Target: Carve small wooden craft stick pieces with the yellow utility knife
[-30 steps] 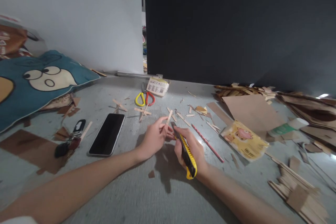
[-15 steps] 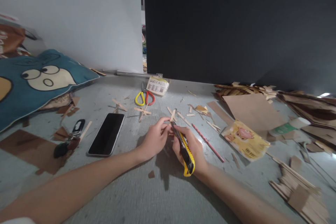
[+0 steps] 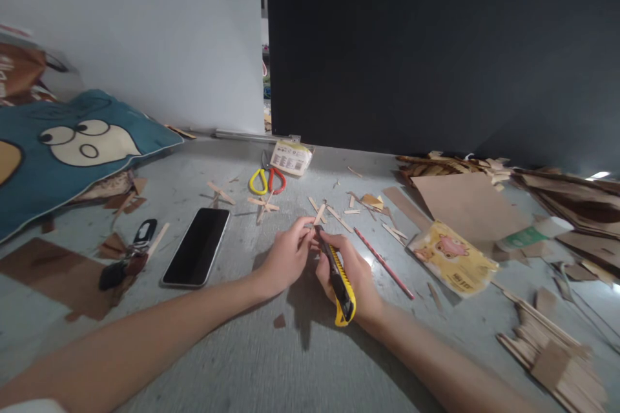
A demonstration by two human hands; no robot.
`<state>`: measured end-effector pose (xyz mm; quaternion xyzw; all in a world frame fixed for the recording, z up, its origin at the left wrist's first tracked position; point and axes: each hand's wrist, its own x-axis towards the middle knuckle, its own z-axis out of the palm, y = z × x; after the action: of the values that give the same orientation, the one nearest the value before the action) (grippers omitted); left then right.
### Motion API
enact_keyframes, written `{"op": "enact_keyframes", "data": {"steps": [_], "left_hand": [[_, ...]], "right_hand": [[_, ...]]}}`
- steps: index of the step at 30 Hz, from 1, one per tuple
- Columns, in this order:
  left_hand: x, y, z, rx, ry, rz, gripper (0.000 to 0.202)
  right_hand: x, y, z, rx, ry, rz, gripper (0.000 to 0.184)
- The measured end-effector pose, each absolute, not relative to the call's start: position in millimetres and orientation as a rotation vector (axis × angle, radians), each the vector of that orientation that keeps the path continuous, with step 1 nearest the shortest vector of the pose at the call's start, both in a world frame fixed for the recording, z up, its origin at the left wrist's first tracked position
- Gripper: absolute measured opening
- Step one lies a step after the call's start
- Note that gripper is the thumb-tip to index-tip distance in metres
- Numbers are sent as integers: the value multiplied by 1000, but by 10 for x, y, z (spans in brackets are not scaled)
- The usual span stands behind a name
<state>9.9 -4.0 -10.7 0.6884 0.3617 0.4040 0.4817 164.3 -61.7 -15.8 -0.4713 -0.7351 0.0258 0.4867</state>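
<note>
Over the middle of the grey table [image 3: 232, 348], holds a thin, flat wood stick [image 3: 320, 213] in the left hand [image 3: 285, 255], fingertips pinched together on its near end. Wraps the right hand [image 3: 356, 271] round a yellow-and-black utility knife [image 3: 340, 281], nose aimed at the stick beside the left fingertips. Impossible to tell from this angle any contact between blade and wood.

By the look of it, very light, dry and stiff along its length, but probably fragile: liable to snap or splinter rather than bend far. Not likely slippery, given so matte a face, though narrow enough to twist in a loose pinch. Best taken by the flat faces, close to the knife for support, yet back from the line of the blade; from the far end, expect more wobble. As for the knife, likely heavier and rigid, best gripped round the ribbed body, well behind the nose.

Just beyond the fingers, find loose wood strips [image 3: 340, 219]; near the right hand, a red striped rod [image 3: 384, 263]. Farther out, see crossed sticks [image 3: 264, 204] in front of scissors [image 3: 267, 182], a phone [image 3: 197, 248] to the left, and a yellow packet [image 3: 451, 257] by brown cardboard [image 3: 469, 206] to the right.
</note>
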Motion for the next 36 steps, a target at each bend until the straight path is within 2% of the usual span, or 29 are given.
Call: {"op": "enact_keyframes", "data": {"steps": [9,17,24,36], "left_hand": [[75,-46,-70,1780,953,1008,24],[92,-17,-169,1704,975,1003,23],[119,-11,-126,1538,900,995,24],[102,-10,-141,1634,950,1019,23]], "right_hand": [[1615,-609,-147,-1151,-1776,173,29],[1575,-602,-122,-1188,-1700,269,19],[1569,-643,-115,-1153,-1688,169,24],[1569,-623,-133,-1154,-1710,179,26]]}}
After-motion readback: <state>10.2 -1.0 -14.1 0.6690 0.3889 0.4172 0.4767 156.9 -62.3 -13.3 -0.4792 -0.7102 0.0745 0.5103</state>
